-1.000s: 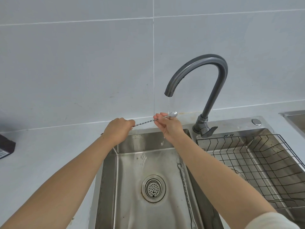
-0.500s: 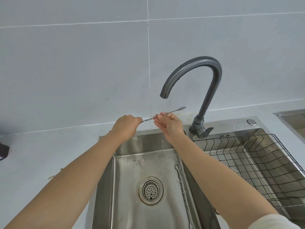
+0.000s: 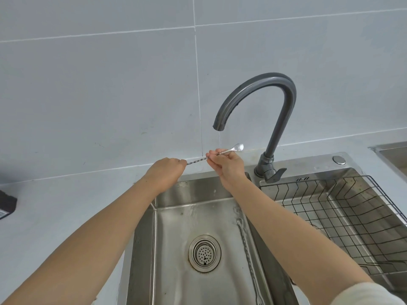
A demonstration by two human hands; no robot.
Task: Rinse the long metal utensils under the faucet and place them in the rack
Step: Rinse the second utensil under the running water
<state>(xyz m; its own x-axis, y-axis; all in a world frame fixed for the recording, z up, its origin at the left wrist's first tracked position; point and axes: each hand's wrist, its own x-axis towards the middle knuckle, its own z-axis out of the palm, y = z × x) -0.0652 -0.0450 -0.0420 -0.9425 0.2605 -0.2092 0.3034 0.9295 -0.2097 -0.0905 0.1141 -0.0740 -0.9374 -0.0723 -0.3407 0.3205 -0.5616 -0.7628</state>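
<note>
Fingers [image 3: 213, 154] seemingly around twisted spoon [image 3: 197, 160]

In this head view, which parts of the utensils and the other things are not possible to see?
Head view only.
The twisted spoon: handle end hidden inside the left hand.
The second utensil in the sink: lower end meets the bottom edge, shape unclear.
The rack: cut off by the right edge.
The dark object: cut off by the left edge, too little to identify.
</note>
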